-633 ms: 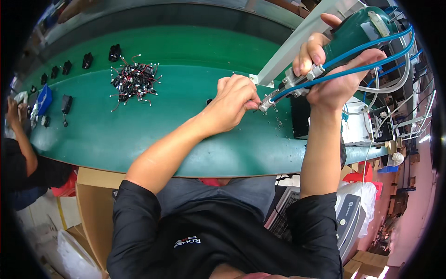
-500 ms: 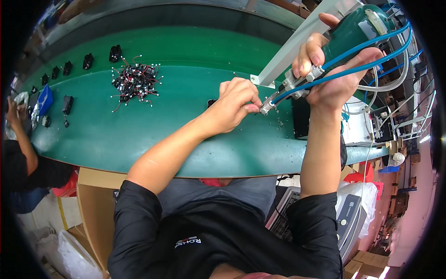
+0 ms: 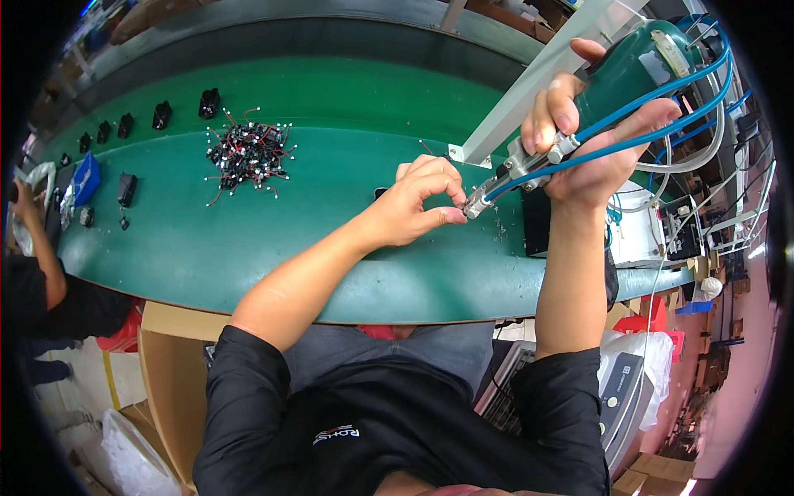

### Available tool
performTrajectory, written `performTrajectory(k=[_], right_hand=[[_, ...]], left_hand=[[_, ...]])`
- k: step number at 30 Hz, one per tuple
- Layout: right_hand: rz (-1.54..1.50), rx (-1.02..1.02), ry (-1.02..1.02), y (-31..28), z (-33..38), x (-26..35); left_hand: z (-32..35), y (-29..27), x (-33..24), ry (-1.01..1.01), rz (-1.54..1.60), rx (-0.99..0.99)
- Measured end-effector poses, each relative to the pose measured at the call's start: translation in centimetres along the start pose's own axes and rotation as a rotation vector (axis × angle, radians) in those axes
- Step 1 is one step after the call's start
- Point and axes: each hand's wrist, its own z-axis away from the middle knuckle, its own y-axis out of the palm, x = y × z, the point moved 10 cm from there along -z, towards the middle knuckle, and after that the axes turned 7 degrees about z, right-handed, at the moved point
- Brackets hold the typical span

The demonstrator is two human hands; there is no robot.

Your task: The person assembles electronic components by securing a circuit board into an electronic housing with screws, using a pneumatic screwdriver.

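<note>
My right hand (image 3: 579, 157) is wrapped around a green pneumatic tool (image 3: 633, 70) with a metal nose and blue air hoses (image 3: 641, 97). The tool slants down to the left, its tip (image 3: 473, 207) just above the green worktable (image 3: 331, 285). At that tip, my left hand (image 3: 415, 202) has thumb and bent fingers brought together; whatever lies between them is too small to make out. A small dark part (image 3: 380, 193) shows partly behind the left hand. Scattered below the tip are tiny screw-like bits (image 3: 500, 227).
A heap of small black parts with red and black wires (image 3: 248, 155) lies left of centre. Several black housings (image 3: 209, 103) line the green belt behind. A white metal post (image 3: 529, 91) rises by the tool. Another person's arm (image 3: 37, 231) reaches in near a blue bin (image 3: 85, 178).
The left thumb and fingers have spread a little from a tighter pinch at the tool tip. The right hand keeps its hold on the tool. The whole view has shifted slightly.
</note>
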Motion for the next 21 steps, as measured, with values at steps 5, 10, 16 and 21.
performTrajectory(k=[5,10,16,21], right_hand=[[0.108,-0.053,0.040,-0.1,0.1,0.0],[-0.008,-0.045,0.005,0.0,0.0,0.2],[0.049,-0.094,-0.013,-0.2,0.1,0.4],[0.145,-0.089,-0.011,-0.9,0.1,0.5]], left_hand=[[0.2,-0.3,0.3,-0.035,-0.041,-0.017],[0.4,-0.6,0.7,-0.028,0.023,-0.033],[0.6,-0.8,1.5,-0.096,0.103,-0.040],[0.8,-0.6,1.4,-0.100,0.075,-0.059]])
